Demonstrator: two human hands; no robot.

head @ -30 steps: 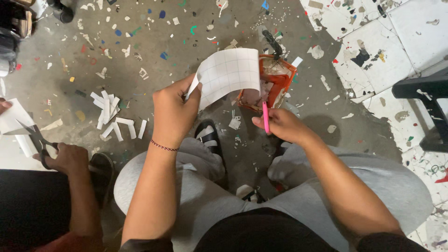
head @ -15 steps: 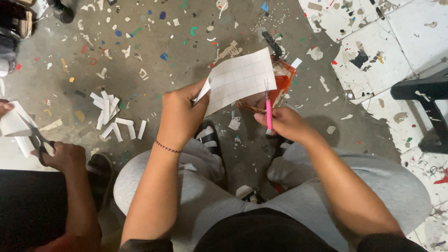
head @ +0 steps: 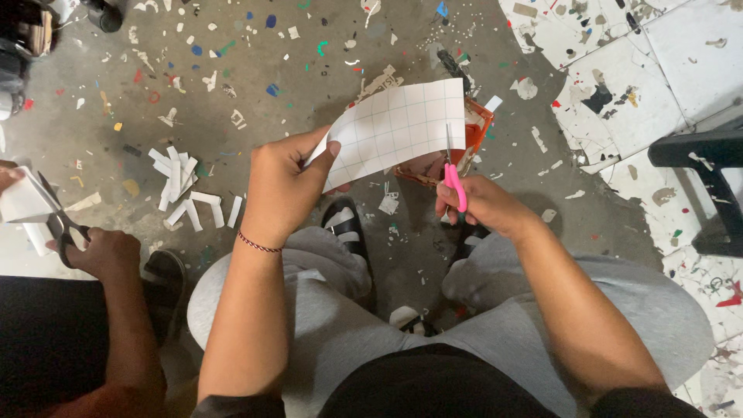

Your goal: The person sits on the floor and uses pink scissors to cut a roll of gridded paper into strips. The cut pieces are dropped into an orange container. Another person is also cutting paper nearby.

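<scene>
- Paper sheet (head: 398,128): white, printed with a thin square grid, held up over the floor between the person's two hands; its upper edge is curved, its right edge meets the scissor blades.
- Left hand (head: 282,190): fingers and thumb pinched together on the sheet's lower left corner; a thin red-and-dark cord bracelet (head: 258,244) sits on the wrist.
- Right hand (head: 484,205): fingers closed through the handles of the scissors, just below the sheet's lower right corner.
- Scissors (head: 452,176): pink handles, slim metal blades pointing up into the sheet near its right edge; whether the blades are parted cannot be told.
- Orange box (head: 453,151): small open container on the floor, mostly hidden behind the sheet and the right hand.
- Paper strips (head: 186,193): loose pile of white cut pieces on the floor, to the left of the left hand, well apart from the sheet.
- Floor (head: 255,70): grey concrete, strewn with coloured and white scraps; white tiles at upper right.
- Black stool (head: 708,174): at the right edge, partly in view.
- Second person's hand (head: 101,251): at the left edge, gripping dark scissors (head: 58,220) against a white folded paper (head: 23,203).
</scene>
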